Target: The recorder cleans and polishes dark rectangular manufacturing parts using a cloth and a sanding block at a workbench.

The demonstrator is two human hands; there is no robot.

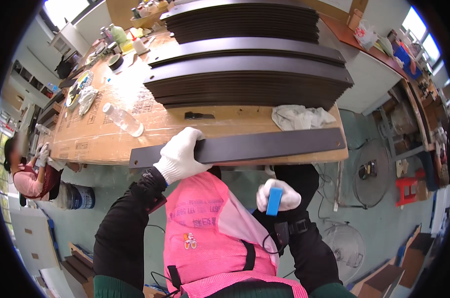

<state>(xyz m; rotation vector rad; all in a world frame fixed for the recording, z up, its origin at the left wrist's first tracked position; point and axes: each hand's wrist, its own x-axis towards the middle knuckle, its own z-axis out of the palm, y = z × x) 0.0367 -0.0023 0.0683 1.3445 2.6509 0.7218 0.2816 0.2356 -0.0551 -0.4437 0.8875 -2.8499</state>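
My left hand (pixel 181 155), in a white knit glove, is closed around a long dark flat board (pixel 274 145) at the near edge of the table. The board has a small hole near each end. My right hand (pixel 287 194), gloved too, hangs above my lap, apart from the board. Its fingers are closed on a small blue rectangular block (pixel 274 201). Just beyond the board lie a crumpled white cloth (pixel 302 117) and a small black strip (pixel 199 115).
Tall stacks of similar dark boards (pixel 244 82) fill the table's far side. A clear bottle (pixel 123 119) lies on the cardboard-covered table (pixel 160 124). At the left, a person (pixel 34 174) in white gloves works by a bucket (pixel 75 196). Floor fans (pixel 341 248) and a red stool (pixel 407 189) stand right.
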